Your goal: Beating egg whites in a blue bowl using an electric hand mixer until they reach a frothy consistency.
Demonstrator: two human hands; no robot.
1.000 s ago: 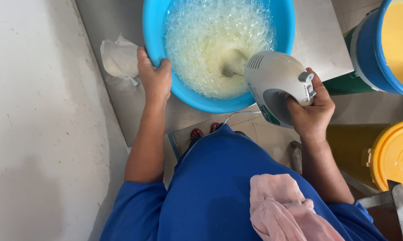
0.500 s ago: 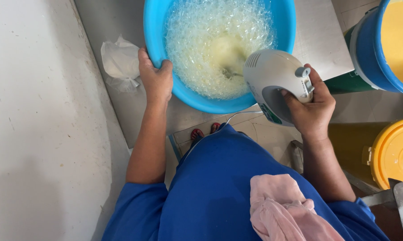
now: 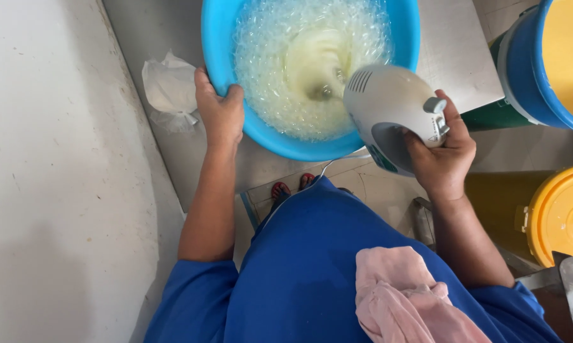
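A blue plastic bowl [image 3: 280, 143] holds a pale, frothy yellowish mixture [image 3: 299, 70] on a metal work surface. My left hand [image 3: 218, 108] grips the bowl's near left rim. My right hand [image 3: 440, 155] is wrapped around the handle of a white electric hand mixer [image 3: 394, 108]. The mixer's beaters dip into the foam near the bowl's middle and are mostly hidden by it.
A crumpled clear plastic bag [image 3: 170, 92] lies left of the bowl. A blue bucket of yellow liquid [image 3: 553, 63] stands at the right, with a yellow lidded bucket [image 3: 562, 216] below it. A pink cloth [image 3: 407, 295] rests on my blue-clad lap. A pale wall [image 3: 58, 190] fills the left.
The mixer has shifted slightly within the bowl, and the swirl in the foam has moved with it. My left hand stays on the rim.
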